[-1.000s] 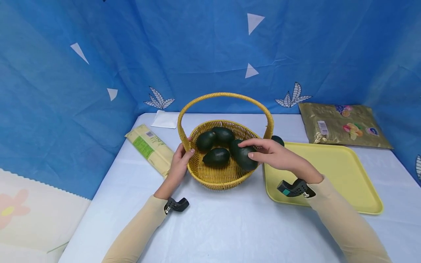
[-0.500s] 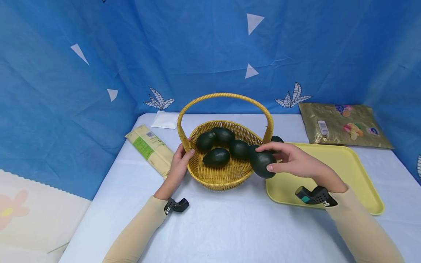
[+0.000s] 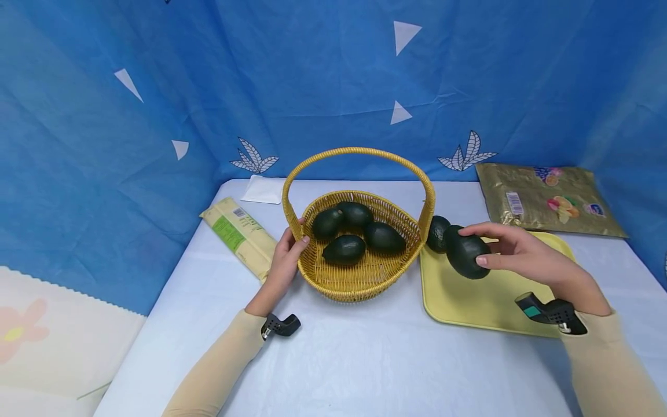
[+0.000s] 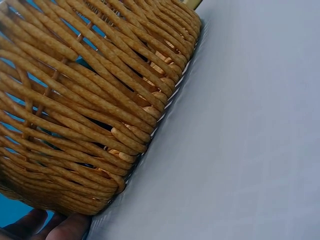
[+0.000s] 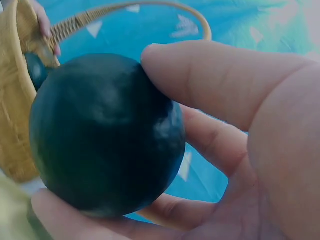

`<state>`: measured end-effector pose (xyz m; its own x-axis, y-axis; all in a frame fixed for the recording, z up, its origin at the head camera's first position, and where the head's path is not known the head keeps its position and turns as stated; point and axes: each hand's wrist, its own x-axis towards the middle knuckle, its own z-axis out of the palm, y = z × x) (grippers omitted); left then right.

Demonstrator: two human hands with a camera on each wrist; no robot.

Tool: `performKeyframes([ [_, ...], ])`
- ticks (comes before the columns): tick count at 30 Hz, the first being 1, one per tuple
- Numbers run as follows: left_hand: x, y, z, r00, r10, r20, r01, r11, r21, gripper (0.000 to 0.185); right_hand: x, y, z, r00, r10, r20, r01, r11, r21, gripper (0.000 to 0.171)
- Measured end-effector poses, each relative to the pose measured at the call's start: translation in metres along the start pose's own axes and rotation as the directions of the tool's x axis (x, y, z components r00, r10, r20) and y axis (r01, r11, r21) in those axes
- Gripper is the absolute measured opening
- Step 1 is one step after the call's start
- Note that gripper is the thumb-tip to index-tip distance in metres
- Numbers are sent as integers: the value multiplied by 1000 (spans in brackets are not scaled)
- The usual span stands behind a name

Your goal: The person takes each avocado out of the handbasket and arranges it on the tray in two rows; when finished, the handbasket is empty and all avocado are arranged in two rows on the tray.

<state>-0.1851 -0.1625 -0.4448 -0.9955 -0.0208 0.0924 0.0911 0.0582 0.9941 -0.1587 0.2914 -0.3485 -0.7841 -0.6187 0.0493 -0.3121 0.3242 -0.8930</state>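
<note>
A dark green avocado (image 3: 465,252) is held in my right hand (image 3: 526,255), over the yellow tray (image 3: 469,304). The right wrist view shows thumb and fingers spread round the avocado (image 5: 105,135). Another avocado (image 3: 438,234) lies at the tray's left end, beside the basket. My left hand (image 3: 285,255) grips the left side of the wicker basket (image 3: 350,294) at the foot of its handle, thumb over the rim. Several avocados (image 3: 344,249) lie inside the basket. In the left wrist view, fingertips (image 4: 70,227) touch the woven basket wall (image 4: 85,105).
Left of the basket lies a cream and green packet (image 3: 239,236), with a white packet (image 3: 263,189) behind it. A gold bag (image 3: 549,198) with fruit pictures lies behind the tray. Blue cloth (image 3: 333,87) hangs behind the white-covered table (image 3: 354,359).
My right hand has lifted an avocado out of the basket and carried it right, over the tray. My left hand stays on the basket, which has not moved.
</note>
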Motion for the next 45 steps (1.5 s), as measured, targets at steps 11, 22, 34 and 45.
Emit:
performKeyframes([
  [11,-1,-2,0,1000,-12,2,12,1000,0,52,-21,41,-36,976,121,-179,-140,986,-95,49],
  [22,-1,-2,0,1000,-15,0,15,1000,-5,52,-22,76,-43,936,287,-202,-295,955,-9,45],
  [34,1,-1,0,1000,-4,2,4,1000,-3,52,-13,83,-39,899,377,-225,-389,921,-14,38],
  [45,1,-1,0,1000,-3,0,3,1000,-1,53,-9,86,-36,868,422,-260,-425,904,49,50],
])
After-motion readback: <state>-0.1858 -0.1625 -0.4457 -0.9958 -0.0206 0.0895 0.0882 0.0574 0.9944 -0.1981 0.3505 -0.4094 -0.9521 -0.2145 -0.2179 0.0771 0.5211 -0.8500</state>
